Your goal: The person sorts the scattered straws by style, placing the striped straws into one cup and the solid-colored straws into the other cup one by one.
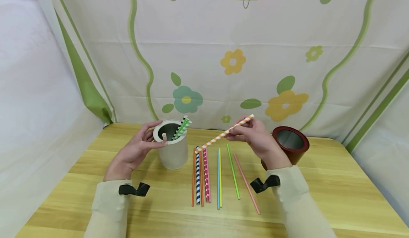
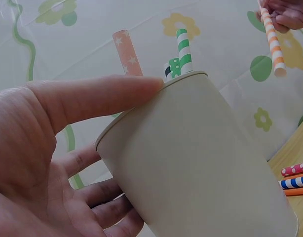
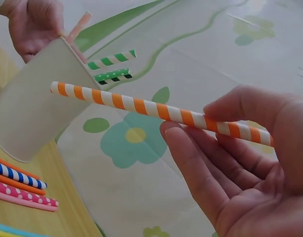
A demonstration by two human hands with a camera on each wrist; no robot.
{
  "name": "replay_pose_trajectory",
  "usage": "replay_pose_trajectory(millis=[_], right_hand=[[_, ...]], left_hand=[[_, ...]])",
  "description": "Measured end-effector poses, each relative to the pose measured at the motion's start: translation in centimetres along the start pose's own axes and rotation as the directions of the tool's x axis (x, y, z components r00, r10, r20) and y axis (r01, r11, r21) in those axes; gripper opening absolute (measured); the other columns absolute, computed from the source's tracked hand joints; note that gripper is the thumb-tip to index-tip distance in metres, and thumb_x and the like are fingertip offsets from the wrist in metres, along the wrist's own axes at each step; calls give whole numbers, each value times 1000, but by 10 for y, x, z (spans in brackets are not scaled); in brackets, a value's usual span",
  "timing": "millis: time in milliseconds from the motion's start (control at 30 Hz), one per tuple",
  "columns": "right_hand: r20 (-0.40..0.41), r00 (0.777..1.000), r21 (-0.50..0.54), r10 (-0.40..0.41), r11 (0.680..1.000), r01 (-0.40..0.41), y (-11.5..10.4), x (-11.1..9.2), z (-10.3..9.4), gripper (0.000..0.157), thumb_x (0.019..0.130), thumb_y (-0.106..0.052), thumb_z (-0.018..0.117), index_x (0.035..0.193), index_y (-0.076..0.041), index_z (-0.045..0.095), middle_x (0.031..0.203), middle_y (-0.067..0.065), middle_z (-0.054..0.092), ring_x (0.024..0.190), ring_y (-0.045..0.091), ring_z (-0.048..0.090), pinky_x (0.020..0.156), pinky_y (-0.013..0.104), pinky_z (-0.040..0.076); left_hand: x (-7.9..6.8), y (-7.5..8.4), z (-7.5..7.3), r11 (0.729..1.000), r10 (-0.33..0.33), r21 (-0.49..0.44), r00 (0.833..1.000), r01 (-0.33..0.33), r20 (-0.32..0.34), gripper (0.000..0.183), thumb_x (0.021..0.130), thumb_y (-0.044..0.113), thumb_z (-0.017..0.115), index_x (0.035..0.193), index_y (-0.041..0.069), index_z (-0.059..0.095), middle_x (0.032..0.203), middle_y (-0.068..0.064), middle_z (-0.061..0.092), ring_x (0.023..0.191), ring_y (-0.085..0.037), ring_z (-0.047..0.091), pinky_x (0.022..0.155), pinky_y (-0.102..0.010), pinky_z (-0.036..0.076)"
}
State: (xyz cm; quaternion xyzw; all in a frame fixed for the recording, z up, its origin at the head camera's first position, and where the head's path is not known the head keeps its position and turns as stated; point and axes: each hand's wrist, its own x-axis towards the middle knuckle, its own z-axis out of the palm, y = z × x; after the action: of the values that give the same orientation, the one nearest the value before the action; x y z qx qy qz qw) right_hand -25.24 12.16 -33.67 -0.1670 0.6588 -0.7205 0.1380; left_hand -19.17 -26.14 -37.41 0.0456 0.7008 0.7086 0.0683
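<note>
My left hand [image 1: 132, 156] grips the white can [image 1: 175, 156] at its left side, thumb over the near rim and fingers around the far side. Inside the can lean a green-striped straw [image 2: 184, 49], a green dotted straw [image 2: 174, 68], a black-and-white straw and a pink straw with white stars [image 2: 127, 52]. Between thumb and fingers, my right hand [image 1: 257, 142] pinches an orange-and-white striped paper straw [image 1: 223, 134]. That straw slants in the air right of the can, its lower left end over the straws on the table.
On the wooden table [image 1: 159, 216] lie several straws: a blue striped one [image 1: 197, 177], a pink dotted one [image 1: 206, 177], thin orange, blue, yellow, green [image 1: 233, 172] and pink ones [image 1: 247, 184]. A dark red can [image 1: 290, 138] stands behind my right wrist. Flowered cloth [image 1: 204, 25] hangs behind.
</note>
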Motion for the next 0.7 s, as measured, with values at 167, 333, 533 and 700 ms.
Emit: replay_pose_trajectory(millis=[167,333,533,700], right_hand=[[90,996,-118,0,993,10,-20,3,-3,10,101,5,65,100,-2,58,92,8,79,92,23,82,92,41,66],[151,988,-211,10,977,22,-43,6,-3,9,99,1,72,99,-2,64,97,9,82,95,24,82,96,43,65],[165,984,-281,62,960,-13,-60,11,-3,14,93,-1,80,95,-3,66,103,8,84,99,25,82,98,40,64],[201,970,-401,134,915,-43,-69,16,-3,22,88,-9,87,95,-3,68,109,9,83,107,29,79,99,37,62]], left_hand=[[0,0,0,1000,2,1,1000,-2,-3,82,97,3,75,165,19,34,168,-16,38,135,-7,51,108,-20,43],[0,0,1,1000,8,-10,1000,-8,-4,82,97,1,75,166,18,34,168,-17,38,134,-6,52,107,-19,45],[0,1,1,1000,7,-14,1000,-8,-8,82,96,1,75,166,18,34,168,-17,38,134,-6,52,107,-18,45],[-1,0,1,1000,4,-10,1000,-4,-5,83,96,1,75,166,18,33,168,-16,39,134,-6,52,108,-20,43]])
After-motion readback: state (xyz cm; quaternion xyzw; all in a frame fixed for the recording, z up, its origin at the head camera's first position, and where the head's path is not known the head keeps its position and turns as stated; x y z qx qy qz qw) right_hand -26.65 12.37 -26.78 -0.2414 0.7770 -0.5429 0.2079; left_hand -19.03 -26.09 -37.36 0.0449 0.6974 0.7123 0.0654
